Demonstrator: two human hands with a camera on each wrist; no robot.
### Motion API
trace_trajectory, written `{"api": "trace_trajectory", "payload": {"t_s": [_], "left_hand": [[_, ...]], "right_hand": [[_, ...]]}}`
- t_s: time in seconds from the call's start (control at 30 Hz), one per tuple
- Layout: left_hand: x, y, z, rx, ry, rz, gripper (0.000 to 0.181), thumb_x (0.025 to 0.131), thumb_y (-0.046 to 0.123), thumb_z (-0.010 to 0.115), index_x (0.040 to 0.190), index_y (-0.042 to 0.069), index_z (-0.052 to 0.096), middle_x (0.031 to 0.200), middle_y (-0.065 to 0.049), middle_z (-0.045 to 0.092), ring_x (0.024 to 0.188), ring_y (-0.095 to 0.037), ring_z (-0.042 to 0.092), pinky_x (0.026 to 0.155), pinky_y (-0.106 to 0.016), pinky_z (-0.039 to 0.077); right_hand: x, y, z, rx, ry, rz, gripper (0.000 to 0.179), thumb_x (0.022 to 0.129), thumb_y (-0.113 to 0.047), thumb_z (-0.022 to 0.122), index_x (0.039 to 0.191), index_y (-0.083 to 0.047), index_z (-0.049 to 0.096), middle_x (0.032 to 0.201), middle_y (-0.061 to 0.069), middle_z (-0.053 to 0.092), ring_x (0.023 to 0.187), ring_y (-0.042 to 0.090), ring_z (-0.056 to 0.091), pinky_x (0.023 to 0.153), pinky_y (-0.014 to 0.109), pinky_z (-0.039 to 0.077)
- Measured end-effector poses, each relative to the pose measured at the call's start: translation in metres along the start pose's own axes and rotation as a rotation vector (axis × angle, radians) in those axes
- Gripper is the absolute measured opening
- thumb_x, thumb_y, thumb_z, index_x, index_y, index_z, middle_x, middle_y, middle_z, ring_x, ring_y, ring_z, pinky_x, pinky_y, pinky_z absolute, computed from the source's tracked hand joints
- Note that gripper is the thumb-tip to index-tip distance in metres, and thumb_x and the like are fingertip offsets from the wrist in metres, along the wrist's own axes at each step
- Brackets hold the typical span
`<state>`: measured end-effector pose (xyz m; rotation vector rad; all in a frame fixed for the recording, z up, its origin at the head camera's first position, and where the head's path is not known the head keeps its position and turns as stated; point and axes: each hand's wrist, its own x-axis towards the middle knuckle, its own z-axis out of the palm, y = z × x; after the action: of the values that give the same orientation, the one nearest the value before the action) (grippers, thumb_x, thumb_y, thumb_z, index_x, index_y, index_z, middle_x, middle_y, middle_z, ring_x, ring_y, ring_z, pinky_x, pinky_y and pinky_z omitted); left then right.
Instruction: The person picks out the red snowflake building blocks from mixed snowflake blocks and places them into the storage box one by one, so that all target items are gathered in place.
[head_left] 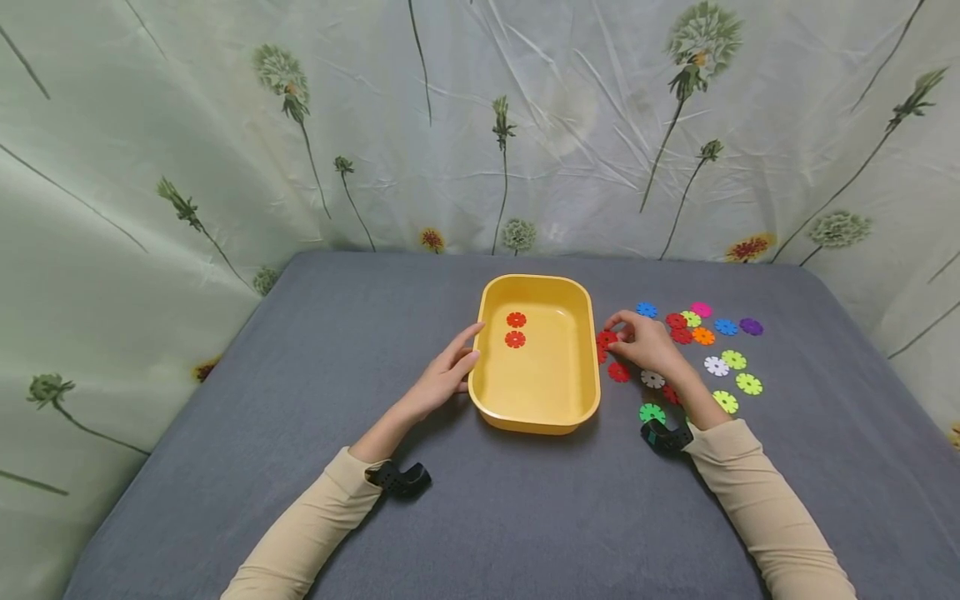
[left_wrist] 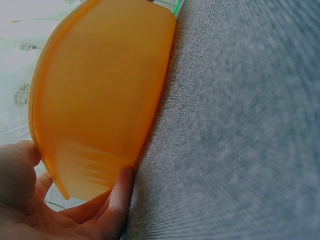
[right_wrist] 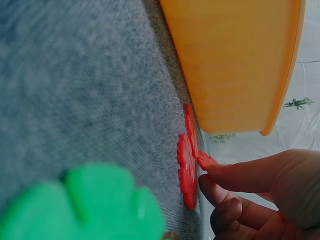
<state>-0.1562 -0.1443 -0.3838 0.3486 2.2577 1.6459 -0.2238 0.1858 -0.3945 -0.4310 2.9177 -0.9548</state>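
A yellow plastic tub (head_left: 538, 392) stands upright, with two red snowflake discs (head_left: 515, 339) lying flat inside. My left hand (head_left: 442, 375) rests against the tub's left side, fingers fairly straight. In the left wrist view, its thumb is at the rim and other fingers touch the outer wall (left_wrist: 100, 100) lower down. Just outside the tub's right wall, my right hand (head_left: 643, 340) pinches a red snowflake disc (right_wrist: 204, 160) between thumb and finger. Other red discs (right_wrist: 187, 172) lie on the cloth beneath those fingertips.
Right of the tub, snowflake discs in several colours are scattered, including purple (head_left: 751, 327), orange (head_left: 703, 336), white (head_left: 716, 366) and green (head_left: 652, 413). The grey cloth-covered surface (head_left: 480, 517) meets a flower-printed curtain (head_left: 450, 167) behind. My right forearm passes over some discs.
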Motion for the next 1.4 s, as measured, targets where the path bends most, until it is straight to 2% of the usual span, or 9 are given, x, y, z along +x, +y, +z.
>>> {"api": "trace_trajectory", "payload": {"t_s": [0.23,0.33,0.53,0.63,1.03,1.4], "left_hand": [[0.014,-0.028,0.000,-0.005,0.011,0.030,0.051,0.102,0.025,0.039,0.149,0.031,0.020,0.142,-0.021,0.043,0.117,-0.034,0.056,0.088,-0.038,0.055],[0.013,-0.024,-0.001,-0.008,0.004,0.016,0.052,0.102,0.022,0.038,0.150,0.027,0.018,0.144,-0.022,0.041,0.119,-0.036,0.055,0.090,-0.040,0.054],[0.003,-0.005,-0.001,-0.005,-0.015,0.016,0.053,0.102,0.018,0.036,0.151,0.018,0.016,0.144,-0.025,0.039,0.120,-0.037,0.053,0.091,-0.040,0.053],[0.001,0.000,-0.001,0.002,-0.017,0.013,0.053,0.102,0.018,0.036,0.151,0.018,0.016,0.144,-0.025,0.039,0.120,-0.037,0.053,0.091,-0.039,0.053],[0.001,0.000,-0.002,0.012,-0.016,-0.003,0.053,0.102,0.019,0.037,0.151,0.021,0.017,0.145,-0.024,0.038,0.122,-0.037,0.052,0.092,-0.041,0.053],[0.001,0.000,-0.003,0.010,-0.020,0.008,0.053,0.102,0.019,0.036,0.151,0.021,0.016,0.145,-0.025,0.038,0.121,-0.037,0.053,0.092,-0.041,0.053]], "right_hand": [[0.001,0.001,0.001,0.005,0.000,0.000,0.026,0.084,-0.007,0.067,0.108,-0.001,0.059,0.083,0.017,0.061,0.068,0.020,0.051,0.059,0.025,0.041],[0.001,0.001,0.000,0.006,0.002,-0.002,0.026,0.084,-0.007,0.067,0.108,-0.001,0.059,0.083,0.017,0.061,0.067,0.019,0.051,0.058,0.025,0.041],[0.000,-0.001,-0.002,0.025,0.010,0.007,0.026,0.084,-0.007,0.066,0.108,0.000,0.058,0.082,0.017,0.059,0.066,0.019,0.049,0.057,0.025,0.041],[0.001,-0.001,-0.003,0.025,0.020,0.005,0.027,0.084,-0.006,0.066,0.109,0.000,0.058,0.081,0.017,0.059,0.065,0.019,0.049,0.057,0.025,0.040],[0.001,-0.002,-0.007,0.052,0.013,0.041,0.027,0.086,-0.007,0.063,0.111,-0.001,0.057,0.085,0.017,0.059,0.067,0.020,0.052,0.056,0.024,0.043],[-0.003,-0.011,-0.011,0.046,0.057,0.007,0.026,0.086,-0.006,0.062,0.111,-0.003,0.057,0.086,0.018,0.060,0.060,0.018,0.050,0.052,0.024,0.043]]}}
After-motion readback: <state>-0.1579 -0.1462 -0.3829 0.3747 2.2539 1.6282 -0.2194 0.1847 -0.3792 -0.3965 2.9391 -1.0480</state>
